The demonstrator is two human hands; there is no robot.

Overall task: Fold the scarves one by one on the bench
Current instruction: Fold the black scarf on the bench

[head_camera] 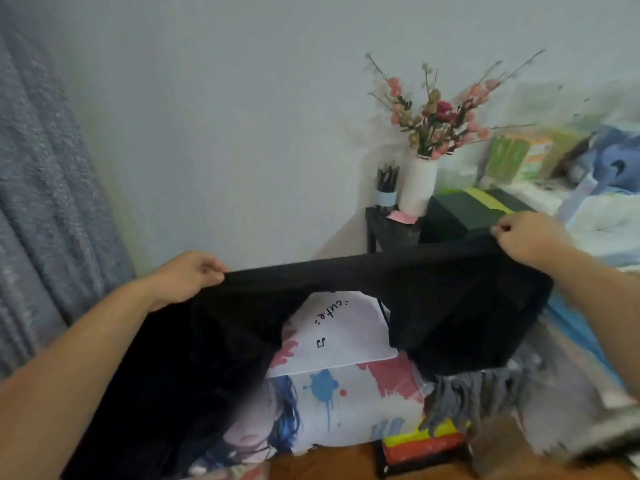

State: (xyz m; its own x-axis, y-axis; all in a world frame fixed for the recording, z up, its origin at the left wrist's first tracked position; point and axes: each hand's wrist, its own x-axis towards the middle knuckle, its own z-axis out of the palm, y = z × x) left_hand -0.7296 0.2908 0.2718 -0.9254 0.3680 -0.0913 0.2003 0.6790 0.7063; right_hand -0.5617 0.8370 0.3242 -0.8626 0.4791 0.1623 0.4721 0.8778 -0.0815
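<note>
A black scarf (433,306) is stretched in the air between my two hands, its top edge taut and the rest hanging down on both sides. My left hand (188,277) pinches its left end and my right hand (526,239) pinches its right end, higher up. Below the scarf lies a printed white cloth (346,393) with blue and red splashes that covers the bench. A grey fringed scarf (478,393) lies at the lower right beside a folded yellow, red and black one (422,445).
A small black side table (391,230) stands against the wall with a white vase of flowers (417,188), a pen cup (386,192) and a dark green box (464,213). A grey curtain (45,202) hangs on the left. Bedding and clutter fill the right.
</note>
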